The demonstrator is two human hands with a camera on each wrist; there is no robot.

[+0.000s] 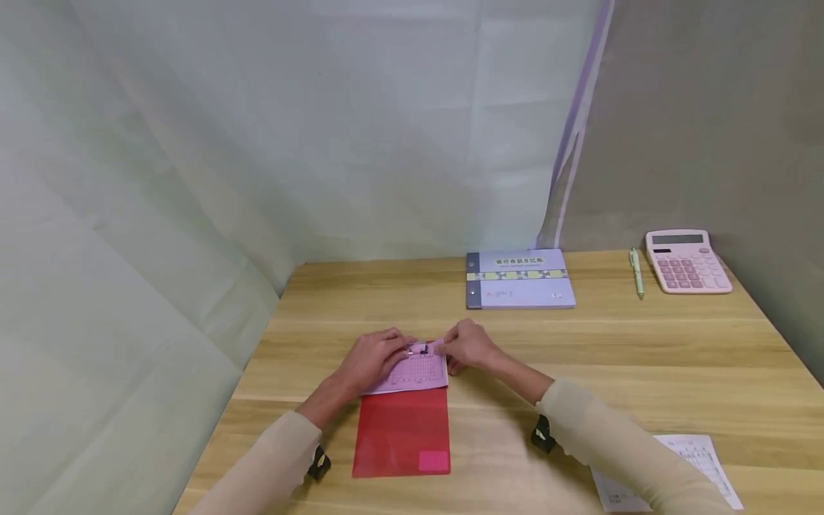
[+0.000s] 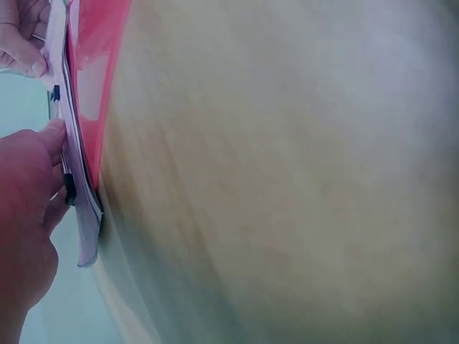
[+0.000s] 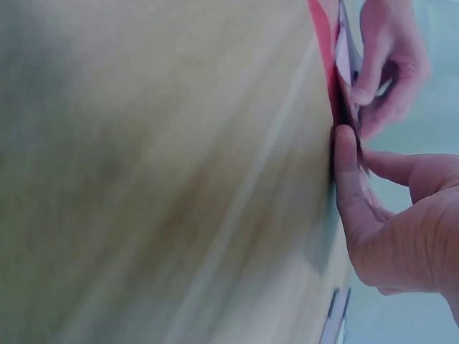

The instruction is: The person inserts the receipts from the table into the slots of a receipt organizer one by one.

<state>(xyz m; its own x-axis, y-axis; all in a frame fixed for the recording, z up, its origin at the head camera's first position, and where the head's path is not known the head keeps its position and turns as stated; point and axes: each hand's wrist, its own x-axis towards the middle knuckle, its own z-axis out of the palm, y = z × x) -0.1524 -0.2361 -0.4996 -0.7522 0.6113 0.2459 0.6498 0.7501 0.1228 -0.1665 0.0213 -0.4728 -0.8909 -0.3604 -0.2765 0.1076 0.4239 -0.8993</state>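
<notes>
A sheaf of pink slips (image 1: pixel 413 370) printed with a grid lies over the upper part of a red plastic folder (image 1: pixel 402 422), which has a small bright pink label. Small black clip pieces (image 1: pixel 425 350) and a metal bar show near the top of the slips. My left hand (image 1: pixel 375 360) holds the sheaf by its left and top edge, fingers beside a black clip piece (image 2: pixel 69 188) in the left wrist view. At the upper right corner, my right hand (image 1: pixel 470 345) pinches the slips between thumb and fingers; the right wrist view shows these fingers (image 3: pixel 347 154) at the sheaf's edge.
A lilac account book (image 1: pixel 520 286) lies at the back of the wooden table (image 1: pixel 547 400). To its right are a green pen (image 1: pixel 636 273) and a pink calculator (image 1: pixel 689 263). A printed white sheet (image 1: pixel 698 454) lies partly under my right sleeve. Pale cloth hangs behind and left.
</notes>
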